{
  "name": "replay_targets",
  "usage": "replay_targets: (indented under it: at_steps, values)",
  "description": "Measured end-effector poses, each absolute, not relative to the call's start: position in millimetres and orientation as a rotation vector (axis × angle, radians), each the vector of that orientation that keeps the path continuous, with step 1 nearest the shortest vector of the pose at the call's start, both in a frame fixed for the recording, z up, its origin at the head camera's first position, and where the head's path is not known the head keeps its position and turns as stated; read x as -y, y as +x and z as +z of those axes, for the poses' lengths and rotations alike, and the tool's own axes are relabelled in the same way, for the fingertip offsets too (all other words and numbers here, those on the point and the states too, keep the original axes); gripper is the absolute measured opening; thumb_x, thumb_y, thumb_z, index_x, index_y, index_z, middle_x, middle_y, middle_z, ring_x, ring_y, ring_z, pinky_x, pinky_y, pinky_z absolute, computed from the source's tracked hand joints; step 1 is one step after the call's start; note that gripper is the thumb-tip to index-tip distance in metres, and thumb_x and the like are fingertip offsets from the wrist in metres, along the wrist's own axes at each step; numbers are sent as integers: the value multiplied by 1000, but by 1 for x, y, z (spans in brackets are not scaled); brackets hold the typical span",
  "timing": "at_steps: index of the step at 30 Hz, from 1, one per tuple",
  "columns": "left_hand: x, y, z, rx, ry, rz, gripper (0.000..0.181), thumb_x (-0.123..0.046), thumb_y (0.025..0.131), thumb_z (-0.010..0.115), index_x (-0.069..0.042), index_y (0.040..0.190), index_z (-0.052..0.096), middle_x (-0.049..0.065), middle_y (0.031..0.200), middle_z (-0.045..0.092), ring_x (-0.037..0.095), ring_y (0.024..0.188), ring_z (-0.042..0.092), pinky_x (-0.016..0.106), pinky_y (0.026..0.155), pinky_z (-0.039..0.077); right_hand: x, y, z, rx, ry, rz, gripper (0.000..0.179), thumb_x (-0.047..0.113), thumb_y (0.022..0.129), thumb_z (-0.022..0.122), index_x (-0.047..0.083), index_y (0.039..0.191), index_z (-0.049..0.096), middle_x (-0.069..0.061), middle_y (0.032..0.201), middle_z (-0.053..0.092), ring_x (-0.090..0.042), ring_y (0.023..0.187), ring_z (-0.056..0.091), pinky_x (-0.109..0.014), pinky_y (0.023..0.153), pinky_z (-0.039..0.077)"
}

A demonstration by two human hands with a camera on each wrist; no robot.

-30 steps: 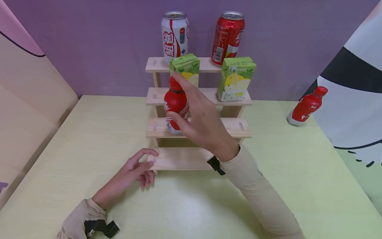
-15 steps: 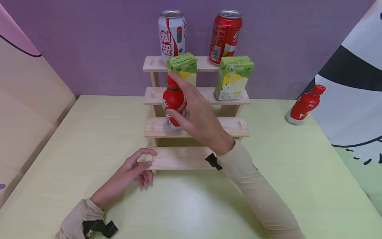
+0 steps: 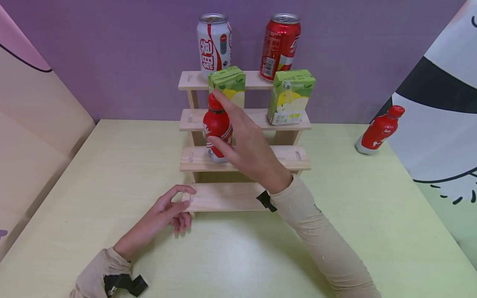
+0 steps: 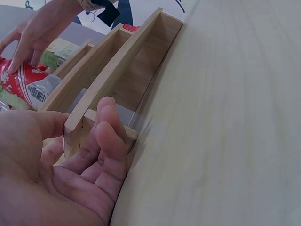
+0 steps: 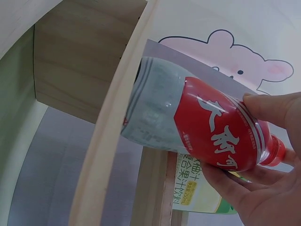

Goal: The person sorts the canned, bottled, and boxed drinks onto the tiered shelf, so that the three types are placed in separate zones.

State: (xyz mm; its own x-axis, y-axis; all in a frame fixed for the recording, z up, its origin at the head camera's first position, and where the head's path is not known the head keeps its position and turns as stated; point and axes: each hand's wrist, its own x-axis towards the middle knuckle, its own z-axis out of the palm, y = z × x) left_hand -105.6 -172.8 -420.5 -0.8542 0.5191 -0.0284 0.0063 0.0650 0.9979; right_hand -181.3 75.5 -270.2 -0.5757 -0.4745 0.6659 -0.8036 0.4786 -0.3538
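Note:
My right hand (image 3: pixel 249 142) grips a red plastic bottle (image 3: pixel 216 124), thumb on one side and fingers on the other. Upright, the bottle stands at the left of the second step from the bottom of a wooden stepped display rack (image 3: pixel 257 159). In the right wrist view its white base (image 5: pixel 155 101) meets the step's edge. My left hand (image 3: pixel 164 213) holds the left end of the lowest step (image 3: pixel 227 198). Thumb and fingers lie around that corner in the left wrist view, with some fingers curled below the board.
Two green juice boxes, left (image 3: pixel 228 85) and right (image 3: pixel 290 99), stand on the third step. A white can (image 3: pixel 214 45) and a red can (image 3: pixel 280 49) occupy the top step. Another red bottle (image 3: pixel 380 130) stands on the table at right, near the printed backdrop (image 3: pixel 439 136).
My right hand and the red bottle have shifted slightly back on the second step, then stay still. My left hand keeps its hold on the rack. The head view has shifted a little.

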Motion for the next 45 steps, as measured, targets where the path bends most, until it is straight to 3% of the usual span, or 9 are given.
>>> replay_targets:
  at_steps: [14, 25, 30, 41, 45]
  values:
    - [171, -106, -420, -1968, 512, 1845, 31, -23, 107, 48, -14, 136, 41, 24, 74, 64, 24, 59, 59, 34, 49, 52, -76, -180, -270, 2233, 1053, 897, 83, 17, 90, 74, 12, 156, 24, -5, 156, 38, -14, 138, 41, -31, 108, 42]
    - [171, -105, -418, -1957, 517, 1838, 32, -23, 107, 47, -14, 138, 40, 27, 76, 64, 24, 59, 59, 35, 49, 53, -83, -176, -276, 2333, 968, 788, 96, 20, 89, 75, 10, 158, 10, -11, 154, 39, -18, 140, 40, -36, 105, 45]
    - [173, -104, -418, -1962, 498, 1846, 33, -23, 107, 48, -15, 138, 40, 26, 75, 64, 24, 60, 59, 34, 50, 52, -94, -169, -276, 2384, 937, 728, 99, 19, 88, 77, 13, 159, 8, -13, 153, 40, -23, 132, 49, -38, 99, 51]
    - [172, -104, -418, -1965, 493, 1843, 33, -23, 107, 48, -14, 138, 40, 24, 75, 64, 23, 59, 59, 34, 49, 52, -134, -158, -281, 2314, 960, 613, 86, 12, 87, 77, 8, 155, 24, -12, 152, 41, -27, 120, 56, -43, 98, 51]
    - [172, -104, -418, -1967, 483, 1836, 33, -23, 107, 47, -14, 138, 40, 23, 75, 65, 22, 60, 59, 33, 50, 52, -148, -155, -281, 2277, 963, 592, 82, 9, 87, 76, 8, 153, 27, -14, 143, 49, -27, 115, 57, -43, 92, 54]
